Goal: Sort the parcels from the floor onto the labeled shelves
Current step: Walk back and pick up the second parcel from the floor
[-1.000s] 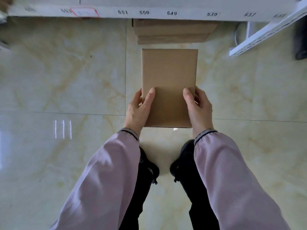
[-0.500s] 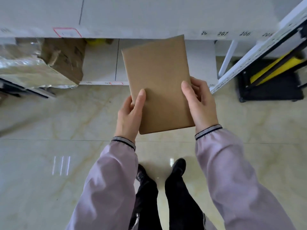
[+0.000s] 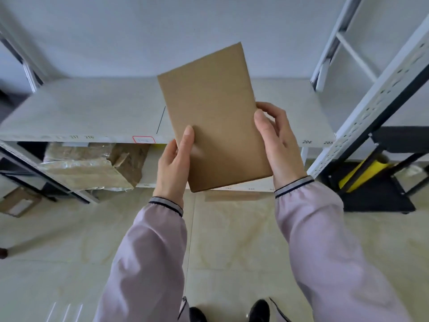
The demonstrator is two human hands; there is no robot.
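A flat brown cardboard parcel (image 3: 216,117) is held up in front of me, tilted with its far end leaning left. My left hand (image 3: 174,168) grips its lower left edge, thumb on top. My right hand (image 3: 276,142) grips its right edge. Behind the parcel runs a white shelf board (image 3: 88,110) whose front edge carries number labels such as 206 and a red-framed tag (image 3: 143,139). The parcel's label side is hidden from me.
Below the board, a tape-wrapped parcel (image 3: 86,170) lies on the lower shelf at left. A small box (image 3: 19,202) sits on the floor far left. A perforated white upright (image 3: 376,101) stands at right, with a black and yellow cart (image 3: 371,180) behind it.
The parcel has come up from near the floor to shelf height, both hands still on it, and it has tilted leftward. My view has lifted from the floor to the shelf.
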